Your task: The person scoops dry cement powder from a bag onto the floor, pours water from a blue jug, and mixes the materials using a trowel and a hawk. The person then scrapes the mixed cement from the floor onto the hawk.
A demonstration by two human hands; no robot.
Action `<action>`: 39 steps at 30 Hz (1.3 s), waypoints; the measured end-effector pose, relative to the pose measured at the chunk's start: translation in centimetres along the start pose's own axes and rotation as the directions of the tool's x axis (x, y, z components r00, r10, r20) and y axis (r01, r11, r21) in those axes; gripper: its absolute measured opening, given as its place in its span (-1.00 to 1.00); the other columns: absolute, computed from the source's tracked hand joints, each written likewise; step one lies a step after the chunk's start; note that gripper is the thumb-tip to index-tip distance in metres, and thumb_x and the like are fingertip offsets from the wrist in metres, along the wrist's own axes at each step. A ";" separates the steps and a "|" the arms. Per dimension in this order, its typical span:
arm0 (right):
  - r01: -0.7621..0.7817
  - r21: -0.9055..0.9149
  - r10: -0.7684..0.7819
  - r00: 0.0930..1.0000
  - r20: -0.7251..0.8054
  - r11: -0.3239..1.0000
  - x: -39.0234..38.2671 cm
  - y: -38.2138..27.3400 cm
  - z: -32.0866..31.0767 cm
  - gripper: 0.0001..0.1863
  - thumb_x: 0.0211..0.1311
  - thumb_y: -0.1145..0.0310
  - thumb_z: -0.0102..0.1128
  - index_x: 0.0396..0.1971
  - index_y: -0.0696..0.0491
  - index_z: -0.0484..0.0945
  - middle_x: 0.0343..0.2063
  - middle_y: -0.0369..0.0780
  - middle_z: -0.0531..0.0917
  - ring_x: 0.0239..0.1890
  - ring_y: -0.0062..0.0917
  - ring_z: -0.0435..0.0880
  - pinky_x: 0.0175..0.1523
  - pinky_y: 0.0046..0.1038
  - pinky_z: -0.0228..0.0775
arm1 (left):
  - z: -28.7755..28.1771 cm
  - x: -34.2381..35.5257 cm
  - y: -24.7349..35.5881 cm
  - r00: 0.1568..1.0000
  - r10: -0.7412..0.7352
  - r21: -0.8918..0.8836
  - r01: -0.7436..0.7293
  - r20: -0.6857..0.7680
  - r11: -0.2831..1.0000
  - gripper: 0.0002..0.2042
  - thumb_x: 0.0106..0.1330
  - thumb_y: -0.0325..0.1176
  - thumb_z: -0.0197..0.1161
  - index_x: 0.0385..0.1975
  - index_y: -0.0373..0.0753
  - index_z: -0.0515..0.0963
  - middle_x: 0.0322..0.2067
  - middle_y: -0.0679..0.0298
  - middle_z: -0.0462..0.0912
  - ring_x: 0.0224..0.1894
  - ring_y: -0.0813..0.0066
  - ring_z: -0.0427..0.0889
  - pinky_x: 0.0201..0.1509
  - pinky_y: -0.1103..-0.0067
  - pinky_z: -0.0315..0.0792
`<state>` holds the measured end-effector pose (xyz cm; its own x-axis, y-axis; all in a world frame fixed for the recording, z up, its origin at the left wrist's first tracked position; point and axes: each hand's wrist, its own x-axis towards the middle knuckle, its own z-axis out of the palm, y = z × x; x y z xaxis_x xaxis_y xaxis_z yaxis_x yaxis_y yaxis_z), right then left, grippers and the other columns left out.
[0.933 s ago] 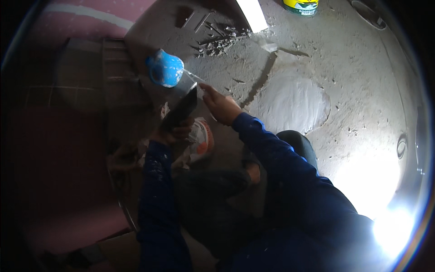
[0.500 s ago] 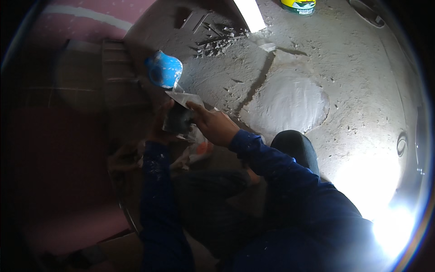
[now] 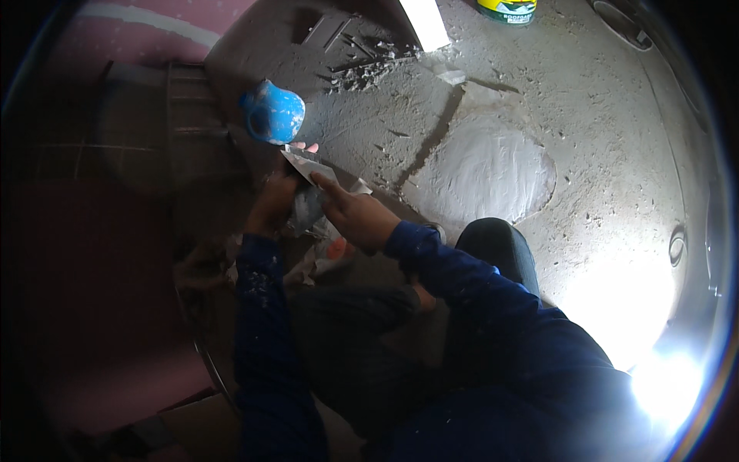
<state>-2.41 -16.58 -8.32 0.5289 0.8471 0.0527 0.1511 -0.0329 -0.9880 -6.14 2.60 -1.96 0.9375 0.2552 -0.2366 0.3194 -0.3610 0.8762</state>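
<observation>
My left hand [image 3: 273, 202] is closed around a dark flat plate [image 3: 308, 209]; its fingertips poke out past the far edge. In my right hand [image 3: 360, 219] is a grey metal blade [image 3: 312, 165], like a wide scraper, with the index finger stretched along it. The blade lies over the plate, and their handles are hidden. Just beyond the hands is a blue plastic jug [image 3: 275, 113] smeared with white compound. A crumpled bag [image 3: 317, 258] with an orange patch lies below the hands in shadow.
A smooth pale round patch [image 3: 493, 177] of dried compound marks the rough floor [image 3: 608, 138] at right. Debris scraps [image 3: 369, 75] lie beside a white upright board [image 3: 423, 23]. A yellow-green bucket [image 3: 508, 9] stands far off. A bright lamp [image 3: 668, 389] glares at lower right.
The plate has turned in my left hand, and that hand's fingertips now show beyond it. The blade in my right hand has tilted and covers more of the plate.
</observation>
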 end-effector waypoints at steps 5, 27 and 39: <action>0.033 -0.020 -0.033 0.999 -0.012 0.999 0.0 -0.3 0.6 -0.39 0.44 0.21 -0.20 0.43 -0.19 -0.11 -0.51 0.09 0.62 -0.41 -0.01 0.67 -0.21 -0.10 0.49 | 0.0 0.6 -0.2 0.996 -0.083 0.010 0.084 -0.044 0.996 -0.58 0.36 -0.36 0.04 0.22 -0.24 0.38 0.27 0.23 0.36 0.26 0.40 0.38 0.29 0.53 0.26; 0.033 -0.056 -0.035 0.999 -0.027 0.998 0.4 -0.2 0.6 -0.40 0.39 0.29 -0.15 0.34 0.21 0.01 -0.12 0.25 0.53 -0.33 0.04 0.65 -0.08 -0.07 0.48 | 0.5 1.3 -2.4 0.992 0.008 0.259 0.025 -0.126 0.965 -0.64 0.40 -0.33 -0.01 0.17 -0.21 0.36 0.03 0.13 0.58 -0.01 0.42 0.54 0.08 0.50 0.42; 0.259 -0.229 -0.252 0.966 0.061 0.938 1.8 2.1 3.1 -0.73 0.25 0.45 -0.03 -0.17 0.35 0.42 0.27 0.19 0.16 -0.24 0.00 0.66 -0.07 -0.17 0.58 | -1.1 1.2 -3.9 0.996 -0.009 0.408 0.044 -0.087 0.912 -0.44 0.33 -0.26 0.09 0.36 -0.10 0.22 -0.02 0.12 0.65 0.05 0.29 0.59 0.14 0.39 0.38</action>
<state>-3.76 -13.46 -10.79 0.4215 0.8590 0.2906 0.4699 0.0672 -0.8801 -6.41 5.34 -5.23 0.9191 0.3357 -0.2065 0.3886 -0.6843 0.6171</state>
